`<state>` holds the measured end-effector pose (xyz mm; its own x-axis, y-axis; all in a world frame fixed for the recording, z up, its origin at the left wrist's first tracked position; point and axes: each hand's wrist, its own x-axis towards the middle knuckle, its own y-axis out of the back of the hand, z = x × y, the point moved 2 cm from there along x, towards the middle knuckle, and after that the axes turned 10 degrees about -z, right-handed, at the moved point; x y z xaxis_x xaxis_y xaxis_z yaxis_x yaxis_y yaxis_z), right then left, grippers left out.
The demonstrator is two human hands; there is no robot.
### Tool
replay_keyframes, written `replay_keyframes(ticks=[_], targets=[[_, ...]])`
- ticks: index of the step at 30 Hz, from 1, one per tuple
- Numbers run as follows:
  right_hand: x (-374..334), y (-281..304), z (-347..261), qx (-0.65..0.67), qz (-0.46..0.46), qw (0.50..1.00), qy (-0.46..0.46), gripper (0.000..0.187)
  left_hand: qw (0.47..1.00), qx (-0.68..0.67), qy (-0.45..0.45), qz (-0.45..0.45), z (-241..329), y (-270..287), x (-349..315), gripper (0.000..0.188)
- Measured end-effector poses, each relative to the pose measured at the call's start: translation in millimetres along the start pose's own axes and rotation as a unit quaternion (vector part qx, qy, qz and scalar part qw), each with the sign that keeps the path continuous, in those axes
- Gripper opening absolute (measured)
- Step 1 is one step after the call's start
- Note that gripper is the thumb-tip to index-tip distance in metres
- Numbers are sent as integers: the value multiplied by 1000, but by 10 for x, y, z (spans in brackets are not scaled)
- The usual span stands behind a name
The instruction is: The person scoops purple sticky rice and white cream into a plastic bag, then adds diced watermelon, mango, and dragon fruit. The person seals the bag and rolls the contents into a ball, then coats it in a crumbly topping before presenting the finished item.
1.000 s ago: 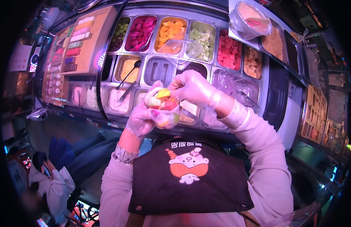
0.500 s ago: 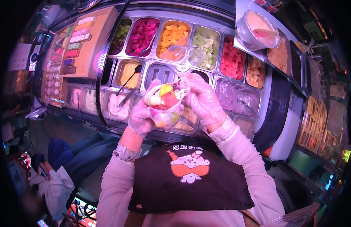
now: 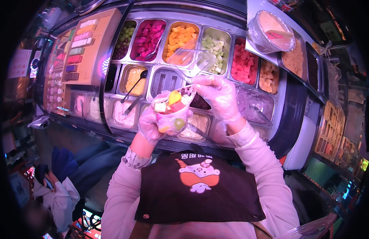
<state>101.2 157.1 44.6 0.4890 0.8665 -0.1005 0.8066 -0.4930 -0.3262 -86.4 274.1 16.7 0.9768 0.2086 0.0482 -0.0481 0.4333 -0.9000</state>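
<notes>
Fruit-filled wrapper (image 3: pixel 172 124), thin and see-through, is sitting near the middle of the frame, and I am cupping it in my left hand (image 3: pixel 149 122), whose gloved fingers are curling around its left side. My right hand (image 3: pixel 195 85) is holding a narrow pinch at the upper right of the wrapper, with thumb and fingertips meeting on a raised flap of its edge. Whether this skin is film or something edible, I cannot tell

From my right palm the wrapper is lying toward the lower left; from my left palm it is lying just to the right, so the left is the nearer hand and is bearing most of the body. Its bowl is looking roundish, and the longest line is running from the rounded bottom up through the flap toward the upper right. Its mouth is facing up, and a yellow piece (image 3: pixel 175 97), a white piece (image 3: pixel 160 107) and a red piece (image 3: pixel 177 106) are showing there, while a green round piece (image 3: pixel 179 124) is pressing against the wall inside

Beyond my right fingertips, toward the upper middle, a clear plastic container (image 3: pixel 208 59) is resting across the pans of orange cubes (image 3: pixel 180 36) and pale green cubes (image 3: pixel 219 49)
</notes>
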Motion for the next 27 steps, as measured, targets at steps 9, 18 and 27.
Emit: replay_keyframes(ticks=[9,18,27], targets=[[-172,-184,121,164,-58,983,-66,14,986,-129,86,67,32,82,-43,74],[-130,-56,-75,183,-121,965,-146,46,996,-35,79,-28,94,10,-115,79],[134,-184,-201,-41,-357,909,-212,27,993,-62,94,33,29,60,-244,88]])
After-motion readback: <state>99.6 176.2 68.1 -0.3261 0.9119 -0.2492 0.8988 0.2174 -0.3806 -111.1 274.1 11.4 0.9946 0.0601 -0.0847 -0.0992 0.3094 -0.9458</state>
